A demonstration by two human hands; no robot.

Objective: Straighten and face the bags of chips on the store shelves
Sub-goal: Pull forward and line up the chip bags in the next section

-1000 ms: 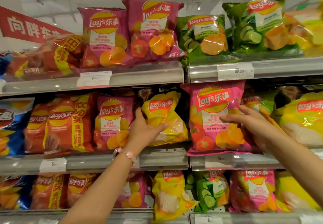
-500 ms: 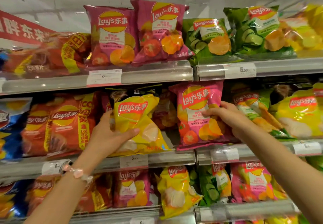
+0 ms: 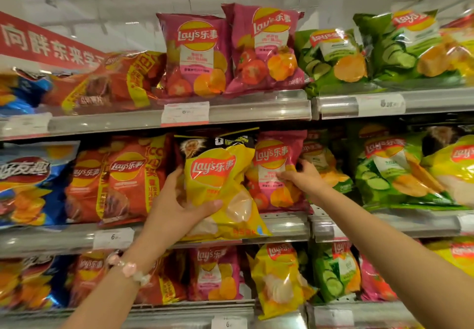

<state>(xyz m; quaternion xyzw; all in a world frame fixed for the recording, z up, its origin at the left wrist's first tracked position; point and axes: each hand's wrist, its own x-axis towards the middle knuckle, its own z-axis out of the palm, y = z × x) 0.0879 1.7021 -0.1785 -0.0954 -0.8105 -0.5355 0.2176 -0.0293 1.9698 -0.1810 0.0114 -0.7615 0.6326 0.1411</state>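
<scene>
Glossy, crinkled plastic-film yellow bag (image 3: pixel 220 187); smooth clear-plastic shelf rail (image 3: pixel 256 110); matt paper price label (image 3: pixel 184 113).

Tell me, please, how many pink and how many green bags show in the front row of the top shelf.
Pink bags: 2
Green bags: 2
Total: 4
</scene>
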